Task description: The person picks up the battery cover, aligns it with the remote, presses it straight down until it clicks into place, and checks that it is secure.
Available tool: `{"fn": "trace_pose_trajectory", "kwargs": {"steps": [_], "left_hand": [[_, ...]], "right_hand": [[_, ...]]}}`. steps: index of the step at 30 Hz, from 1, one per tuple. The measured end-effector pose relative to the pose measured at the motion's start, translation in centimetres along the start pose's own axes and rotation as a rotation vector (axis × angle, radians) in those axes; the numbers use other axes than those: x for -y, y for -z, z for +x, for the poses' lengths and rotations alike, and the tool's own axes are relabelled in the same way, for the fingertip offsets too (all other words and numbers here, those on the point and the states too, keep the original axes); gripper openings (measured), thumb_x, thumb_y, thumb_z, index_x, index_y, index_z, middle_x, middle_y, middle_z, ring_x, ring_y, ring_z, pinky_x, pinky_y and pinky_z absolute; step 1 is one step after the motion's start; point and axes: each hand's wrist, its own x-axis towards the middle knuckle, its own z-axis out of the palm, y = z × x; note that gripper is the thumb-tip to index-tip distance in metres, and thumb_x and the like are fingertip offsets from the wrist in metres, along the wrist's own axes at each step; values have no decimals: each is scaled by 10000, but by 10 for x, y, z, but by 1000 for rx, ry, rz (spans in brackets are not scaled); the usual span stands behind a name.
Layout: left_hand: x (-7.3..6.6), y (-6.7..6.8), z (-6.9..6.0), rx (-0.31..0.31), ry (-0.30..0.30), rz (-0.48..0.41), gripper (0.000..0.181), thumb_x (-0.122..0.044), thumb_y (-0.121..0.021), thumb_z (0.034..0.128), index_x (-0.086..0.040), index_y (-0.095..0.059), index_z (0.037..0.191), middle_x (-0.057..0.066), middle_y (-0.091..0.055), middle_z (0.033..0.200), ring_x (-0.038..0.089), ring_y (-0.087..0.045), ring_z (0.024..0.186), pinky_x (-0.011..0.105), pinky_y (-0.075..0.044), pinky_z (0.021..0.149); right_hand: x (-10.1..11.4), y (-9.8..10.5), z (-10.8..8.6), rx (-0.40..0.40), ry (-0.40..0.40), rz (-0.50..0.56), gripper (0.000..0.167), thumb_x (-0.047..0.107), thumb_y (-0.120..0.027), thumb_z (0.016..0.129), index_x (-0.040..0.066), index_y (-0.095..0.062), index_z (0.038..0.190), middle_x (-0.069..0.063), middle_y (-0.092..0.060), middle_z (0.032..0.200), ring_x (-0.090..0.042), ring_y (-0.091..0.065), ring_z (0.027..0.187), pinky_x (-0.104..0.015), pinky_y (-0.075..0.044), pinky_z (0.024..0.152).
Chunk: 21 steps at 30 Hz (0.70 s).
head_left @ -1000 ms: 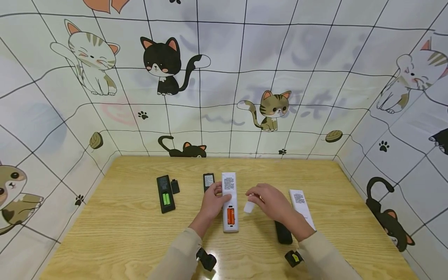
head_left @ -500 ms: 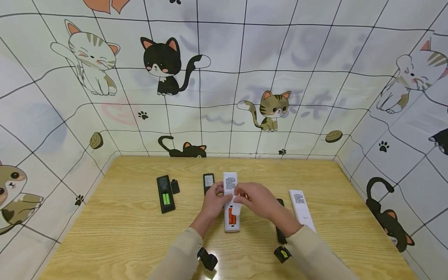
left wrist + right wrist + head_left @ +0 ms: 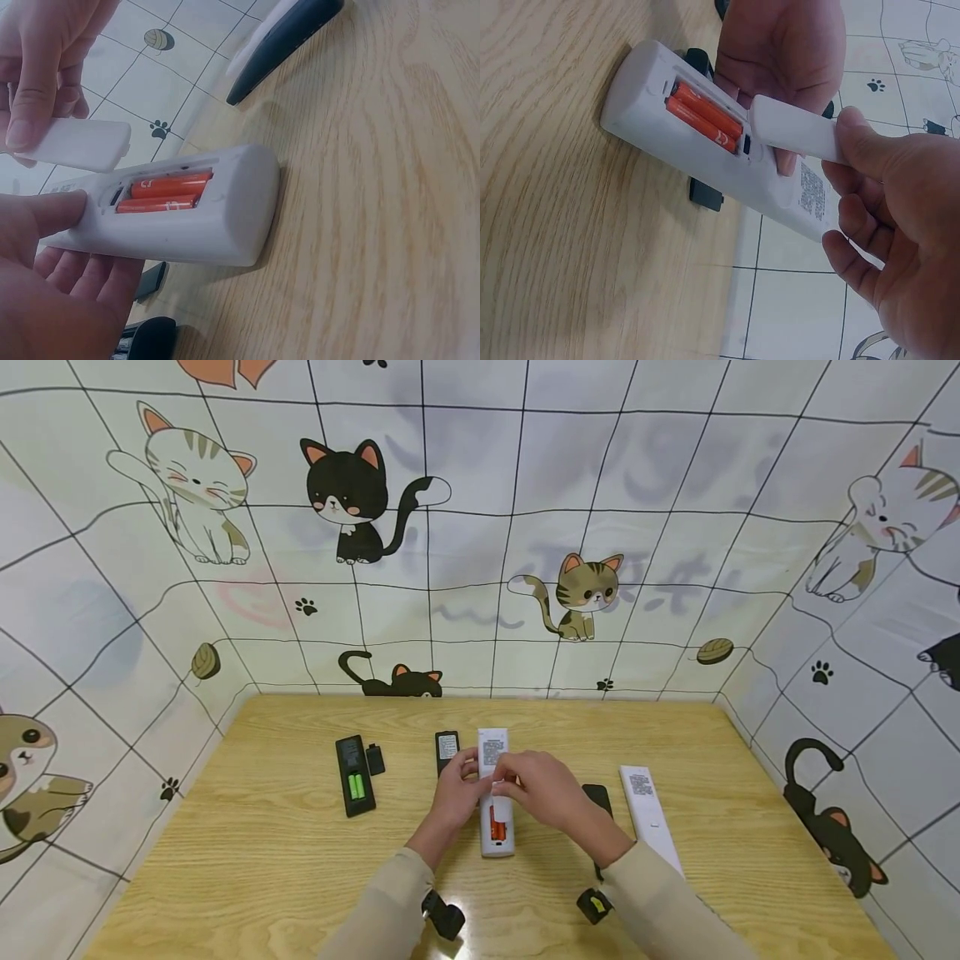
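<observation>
A white remote (image 3: 492, 745) lies back side up at mid-table, its battery compartment uncovered with two orange batteries (image 3: 171, 185) inside. The left hand (image 3: 454, 793) grips the remote's side, thumb on its back and fingers beneath the edge in the left wrist view. Between thumb and fingers the right hand (image 3: 542, 789) pinches a small white battery cover (image 3: 795, 127). That cover is held just above the remote, partly over the compartment in the head view; in the left wrist view a gap separates the two.
At left lie a black remote (image 3: 349, 760) with green batteries and its black cover (image 3: 376, 759). Another black remote (image 3: 447, 744) is behind the left hand. To the right are a black remote (image 3: 597, 795) and a white remote (image 3: 651, 814), both partly behind the right arm.
The right hand has moved left with the white cover, from beside the remote to above it. The left hand keeps its grip, and the remote has shifted very slightly right.
</observation>
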Motion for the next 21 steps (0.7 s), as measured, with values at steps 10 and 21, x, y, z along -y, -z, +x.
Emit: {"fn": "trace_pose_trajectory", "kwargs": {"steps": [10, 21], "left_hand": [[22, 0, 17, -37, 5, -1, 504, -118, -683, 904, -105, -494, 1371, 142, -640, 1245, 175, -666, 959, 280, -545, 753], [22, 2, 19, -67, 36, 32, 531, -93, -668, 863, -142, -511, 1368, 106, -641, 1247, 170, -607, 947, 253, -511, 713]], "right_hand": [[1, -8, 0, -23, -1, 0, 135, 321, -710, 859, 208, -636, 872, 106, -680, 822, -8, -549, 711, -196, -442, 631], [5, -16, -4, -60, 41, -39, 148, 333, -723, 852, 226, -624, 831, 125, -673, 794, -8, -545, 700, -215, -442, 655]]}}
